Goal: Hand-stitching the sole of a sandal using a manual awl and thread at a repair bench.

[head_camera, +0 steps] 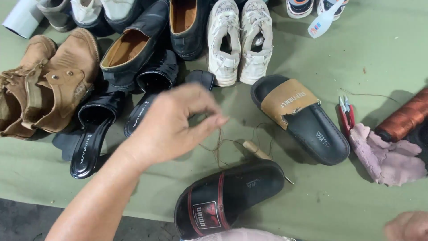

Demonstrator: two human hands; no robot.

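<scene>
Green table (356, 58) strewn with shoes; left hand (171, 122) pinches brown thread (219, 145) over a black slide (225, 198), awl (258, 151) beside; right hand (408, 226) barely visible, fingers unclear

Surface: you look down on an olive-green cloth (356, 58) covering nearly the whole view, creased and speckled with small bits.
Floor: at 7 o'clock you see a strip of dark grey concrete (26, 221).
Light: soft, even; shadows fall toward 9 o'clock.
</scene>
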